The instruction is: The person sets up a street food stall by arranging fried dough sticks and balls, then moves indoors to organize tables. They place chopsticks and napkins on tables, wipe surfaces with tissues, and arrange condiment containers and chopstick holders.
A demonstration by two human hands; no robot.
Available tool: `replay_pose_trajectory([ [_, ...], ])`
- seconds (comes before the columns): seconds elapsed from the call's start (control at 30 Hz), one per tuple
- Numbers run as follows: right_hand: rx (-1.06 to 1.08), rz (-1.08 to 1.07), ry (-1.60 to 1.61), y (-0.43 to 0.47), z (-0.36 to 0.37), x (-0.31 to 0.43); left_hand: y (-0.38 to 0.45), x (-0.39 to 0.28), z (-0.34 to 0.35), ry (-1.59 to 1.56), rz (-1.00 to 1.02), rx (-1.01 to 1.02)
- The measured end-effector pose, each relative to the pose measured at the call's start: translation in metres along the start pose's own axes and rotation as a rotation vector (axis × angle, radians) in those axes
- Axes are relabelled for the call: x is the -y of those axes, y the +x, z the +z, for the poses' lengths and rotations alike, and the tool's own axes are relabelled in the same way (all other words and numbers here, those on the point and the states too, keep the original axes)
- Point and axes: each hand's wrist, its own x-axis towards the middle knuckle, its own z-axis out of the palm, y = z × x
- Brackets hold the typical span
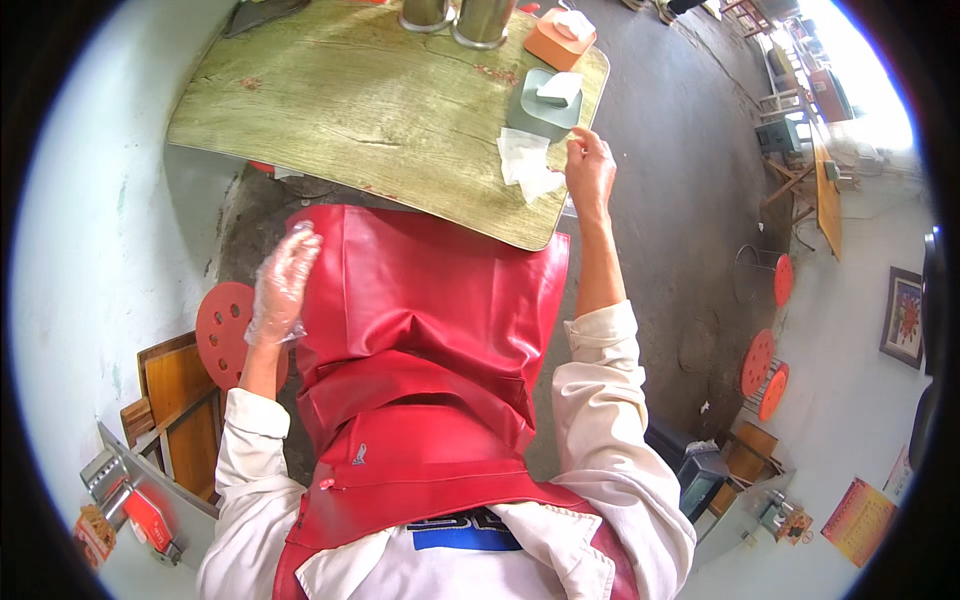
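Note:
My left hand (285, 277) wears a clear plastic glove and is raised beside the red apron (442, 300) over my lap. Its fingers are stretched out, and nothing shows in it. Bare, my right hand (591, 166) is at the table's right edge with its fingers curled; whether they hold anything is hidden. Just left of it, crumpled white tissues (527, 165) lie on the wood-patterned table (337, 97). A grey-green tissue box (546, 105), with a tissue sticking out of its top, stands by my right fingertips.
Behind that box is an orange tissue box (559, 41), and metal canisters (480, 22) stand at the table's far side. A red round stool (221, 330) is under my left forearm. Stacked wooden boards (180, 405) lean near the left wall. More red stools (757, 364) stand to the right.

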Motion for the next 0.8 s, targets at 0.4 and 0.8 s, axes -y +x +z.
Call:
replay_pose_trajectory([
  [0.4,0.282,0.164,-0.317,-0.062,0.056,0.013,0.010,0.018,0.084,-0.203,-0.101,0.126],
  [0.8,0.052,0.327,0.083,-0.099,0.020,-0.002,0.043,0.022,0.086,-0.283,-0.057,0.092],
])
